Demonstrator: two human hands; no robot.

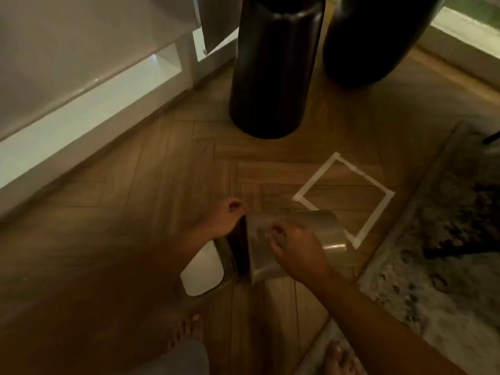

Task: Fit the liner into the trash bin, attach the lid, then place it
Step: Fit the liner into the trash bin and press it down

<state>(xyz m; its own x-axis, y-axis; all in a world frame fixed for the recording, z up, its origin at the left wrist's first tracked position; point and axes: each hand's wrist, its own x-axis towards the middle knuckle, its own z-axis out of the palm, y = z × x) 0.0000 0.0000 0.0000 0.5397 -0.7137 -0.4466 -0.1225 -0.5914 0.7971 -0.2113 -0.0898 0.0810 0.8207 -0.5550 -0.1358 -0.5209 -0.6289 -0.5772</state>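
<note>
A small silver trash bin (305,226) lies on its side on the wooden floor. A dark band (240,250), probably the liner, shows at its open end. The silver-rimmed lid with a white flap (203,272) sits against that end. My left hand (226,217) is curled around the upper edge where band and lid meet; which of the two it grips I cannot tell. My right hand (295,251) presses on the bin's body with bent fingers. A white tape square (364,175) is on the floor just beyond the bin.
Two tall dark vases (270,63) (378,36) stand on the floor beyond the tape square. A white cabinet (81,77) runs along the left. A patterned rug (446,239) borders the right. My bare feet (189,331) (338,358) are near the bottom edge.
</note>
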